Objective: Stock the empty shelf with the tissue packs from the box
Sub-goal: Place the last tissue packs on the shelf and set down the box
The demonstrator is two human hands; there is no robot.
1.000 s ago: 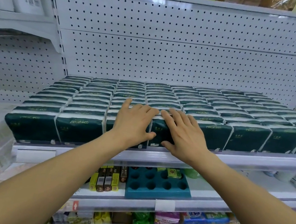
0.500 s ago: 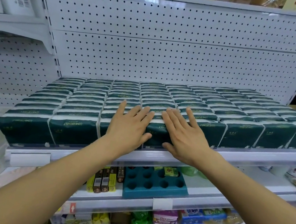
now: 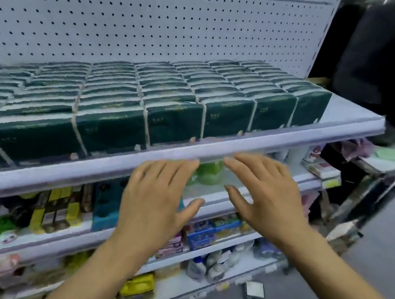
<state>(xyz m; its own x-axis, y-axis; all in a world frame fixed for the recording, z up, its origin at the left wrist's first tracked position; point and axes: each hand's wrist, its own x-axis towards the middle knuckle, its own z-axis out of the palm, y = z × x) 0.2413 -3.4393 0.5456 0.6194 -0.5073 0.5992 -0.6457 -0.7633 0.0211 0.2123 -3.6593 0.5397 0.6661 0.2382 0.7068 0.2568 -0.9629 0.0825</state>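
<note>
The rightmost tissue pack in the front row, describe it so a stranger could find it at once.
Find the pegboard-backed shelf filled with dark green tissue packs. Follow the front row to its right end. The pack there is the only one with bare shelf beside it rather than another pack.

Print on the tissue packs is unreadable

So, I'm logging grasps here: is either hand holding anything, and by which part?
Nothing is held: the left hand and right hand are both open, empty, below the tissue packs.
</note>
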